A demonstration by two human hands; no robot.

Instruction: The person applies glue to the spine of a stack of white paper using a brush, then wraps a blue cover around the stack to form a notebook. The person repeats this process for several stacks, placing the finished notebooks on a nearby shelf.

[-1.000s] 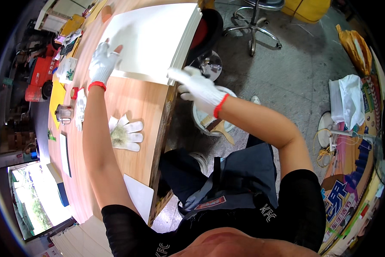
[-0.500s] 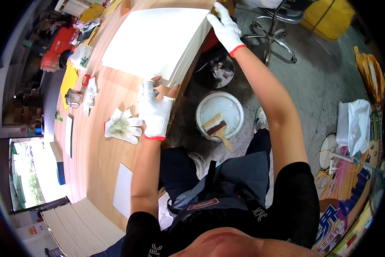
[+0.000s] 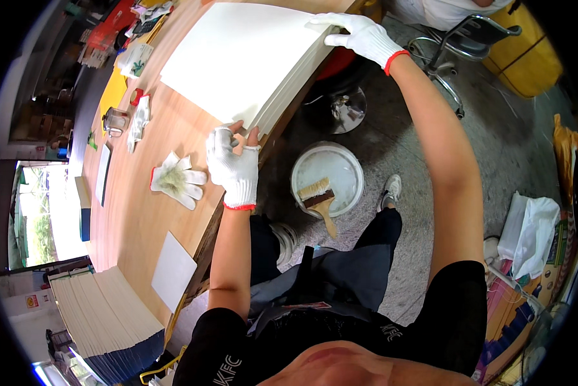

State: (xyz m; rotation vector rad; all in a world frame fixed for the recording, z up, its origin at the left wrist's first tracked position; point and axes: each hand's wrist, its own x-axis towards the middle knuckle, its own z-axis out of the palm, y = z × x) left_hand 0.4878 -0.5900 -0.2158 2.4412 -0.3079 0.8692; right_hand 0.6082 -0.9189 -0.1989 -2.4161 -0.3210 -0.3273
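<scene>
A thick stack of large white sheets (image 3: 237, 61) lies at the far part of the wooden table, its layered edges facing me. At its near corner is my left hand (image 3: 232, 168), in a white glove with red trim and bare thumb and fingertip. Its thumb and forefinger stand apart, the other fingers loosely bent. Over at the stack's far right corner, my right hand (image 3: 365, 40), also in a white glove, rests with outstretched fingers against the edge. Its fingertips reach over the top sheet. Neither hand visibly grips a sheet.
A stained glove (image 3: 178, 180) and a grey-white board (image 3: 174, 271) lie on the table (image 3: 138, 225). A glass mug (image 3: 115, 121) stands farther left. Below the table edge is a white bucket (image 3: 351, 170) with a wide brush (image 3: 319, 198) across it. A thick stack of boards (image 3: 105, 315) sits at lower left.
My right hand has come inward from beyond the far corner onto the stack's edge. My left hand stays at the near corner. The whole view has shifted slightly.
</scene>
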